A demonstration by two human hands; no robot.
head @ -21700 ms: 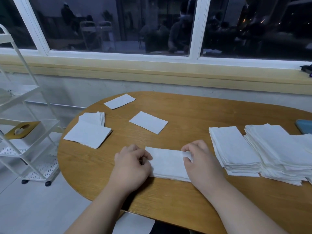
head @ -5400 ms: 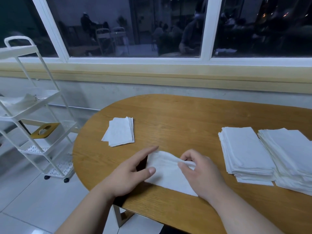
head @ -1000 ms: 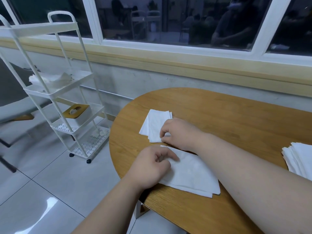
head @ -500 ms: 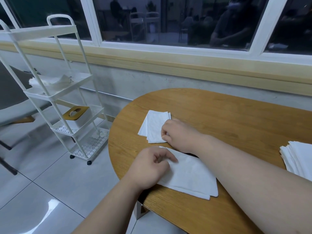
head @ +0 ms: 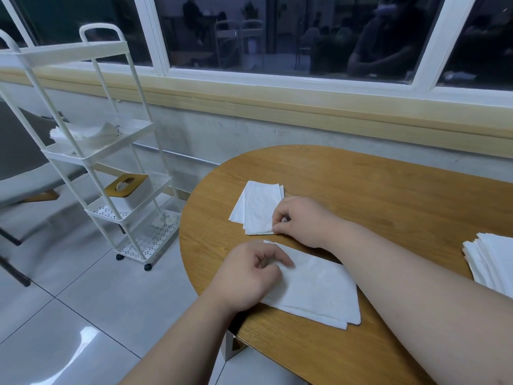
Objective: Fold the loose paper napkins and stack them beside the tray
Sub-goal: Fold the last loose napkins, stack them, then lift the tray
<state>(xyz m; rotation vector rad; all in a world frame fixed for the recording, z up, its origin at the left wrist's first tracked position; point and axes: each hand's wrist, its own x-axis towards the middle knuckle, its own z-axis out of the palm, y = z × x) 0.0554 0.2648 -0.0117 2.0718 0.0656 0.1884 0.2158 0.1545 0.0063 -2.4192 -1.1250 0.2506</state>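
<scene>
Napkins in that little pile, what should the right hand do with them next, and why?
Probably lift the little pile and bring it nearer. The right hand pinches its near corner, while the left hand rests on the folded napkin at the table edge.

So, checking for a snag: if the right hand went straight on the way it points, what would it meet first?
The small stack: the right hand points left at it and seems to pinch its near corner.
</scene>
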